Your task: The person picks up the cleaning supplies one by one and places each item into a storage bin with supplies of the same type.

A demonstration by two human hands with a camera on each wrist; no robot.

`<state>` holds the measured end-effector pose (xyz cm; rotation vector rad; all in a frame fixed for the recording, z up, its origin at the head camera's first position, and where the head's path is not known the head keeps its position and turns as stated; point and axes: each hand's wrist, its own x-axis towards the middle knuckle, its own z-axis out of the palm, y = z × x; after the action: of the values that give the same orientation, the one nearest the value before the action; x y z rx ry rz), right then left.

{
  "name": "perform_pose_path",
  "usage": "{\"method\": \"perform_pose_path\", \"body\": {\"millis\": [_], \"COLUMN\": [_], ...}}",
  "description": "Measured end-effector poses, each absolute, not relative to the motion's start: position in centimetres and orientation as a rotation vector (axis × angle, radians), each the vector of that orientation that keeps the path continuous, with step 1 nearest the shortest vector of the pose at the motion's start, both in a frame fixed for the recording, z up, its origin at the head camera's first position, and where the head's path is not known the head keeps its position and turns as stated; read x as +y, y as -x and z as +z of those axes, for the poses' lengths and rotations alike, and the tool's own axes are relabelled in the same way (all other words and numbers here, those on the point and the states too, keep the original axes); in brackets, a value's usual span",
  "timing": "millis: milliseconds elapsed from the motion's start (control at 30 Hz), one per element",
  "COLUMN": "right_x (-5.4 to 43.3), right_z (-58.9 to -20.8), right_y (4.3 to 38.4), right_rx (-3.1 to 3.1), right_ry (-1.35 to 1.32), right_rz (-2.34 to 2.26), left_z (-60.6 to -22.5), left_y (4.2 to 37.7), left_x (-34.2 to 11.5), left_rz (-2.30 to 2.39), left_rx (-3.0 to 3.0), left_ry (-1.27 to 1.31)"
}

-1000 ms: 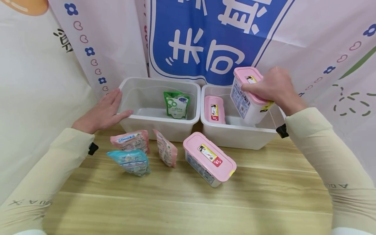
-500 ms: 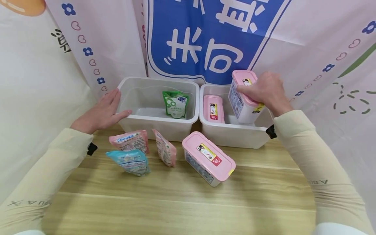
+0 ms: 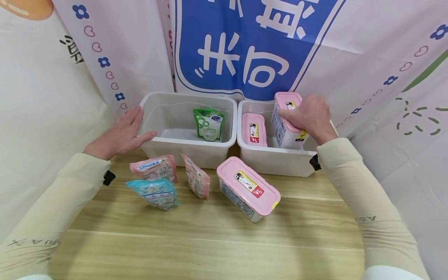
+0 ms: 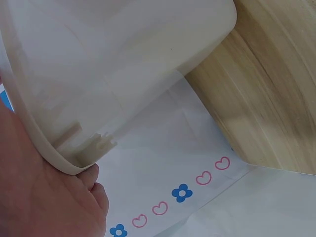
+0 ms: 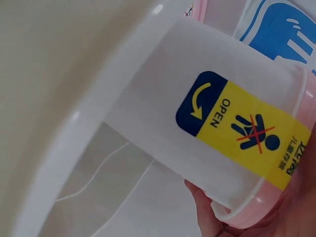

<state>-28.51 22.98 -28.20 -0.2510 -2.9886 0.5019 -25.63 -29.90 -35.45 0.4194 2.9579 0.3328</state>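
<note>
Gripping a tub (image 3: 281,128) by its pink lid (image 3: 289,97) with the right hand (image 3: 309,116), resting the left hand (image 3: 119,134) on the rim of the left bin (image 3: 185,151).
Holding the tub lid-up and partly inside the right bin (image 3: 280,161), hiding its base behind the front wall, so unable to tell whether it is touching the floor; curling the right thumb and fingers about the lid, showing a yellow sticker (image 5: 247,131) marked OPEN to the right wrist camera; grasping nothing with the left hand, laying its fingers straight along the rim; having a second tub (image 3: 254,130) just left of the gripped one, a green pouch (image 3: 209,124) in the left bin, and, on the table (image 3: 210,241) before both bins, a third tub (image 3: 248,188), a blue pouch (image 3: 157,194) and two pink pouches (image 3: 196,177).
</note>
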Motion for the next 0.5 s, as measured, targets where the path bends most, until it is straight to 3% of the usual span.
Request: {"method": "perform_pose_path", "body": {"millis": [500], "right_x": [22.4], "right_z": [-29.8], "right_y": [28.3], "right_rx": [-3.012], "right_ry": [0.286], "right_rz": [0.460], "left_z": [-35.5], "left_y": [25.7], "left_x": [-30.0], "left_rz": [0.325], "left_rx": [2.963], "left_ry": [-0.436]}}
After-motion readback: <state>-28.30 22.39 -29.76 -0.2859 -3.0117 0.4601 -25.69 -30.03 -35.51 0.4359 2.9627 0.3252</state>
